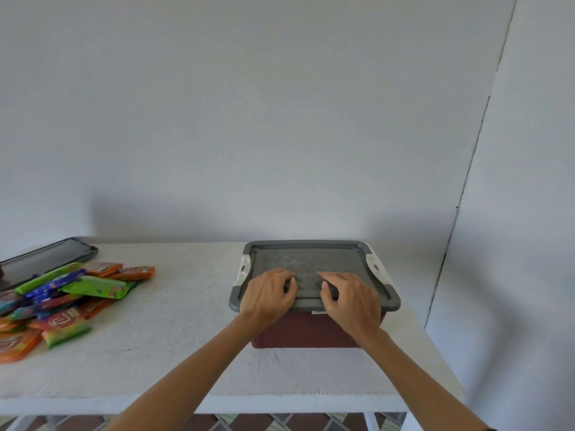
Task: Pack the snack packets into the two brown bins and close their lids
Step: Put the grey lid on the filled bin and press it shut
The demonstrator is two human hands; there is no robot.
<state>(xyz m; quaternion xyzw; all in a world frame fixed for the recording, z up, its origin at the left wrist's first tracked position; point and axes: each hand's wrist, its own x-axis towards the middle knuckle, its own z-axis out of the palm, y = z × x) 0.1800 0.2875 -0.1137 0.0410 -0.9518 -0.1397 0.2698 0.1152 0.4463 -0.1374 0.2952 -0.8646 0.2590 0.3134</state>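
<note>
A rectangular brown bin (305,332) of smooth plastic sits on the rough white tabletop (174,337) at 1 o'clock. It is capped by a grey lid (311,253) with a diamond-embossed panel and white latches (244,269). The left hand (267,298) and right hand (351,301) rest on the lid's 6 o'clock rim, their bent fingers (287,283) hooked into the panel. Glossy snack packets (62,293) are heaped at 9 o'clock.
</note>
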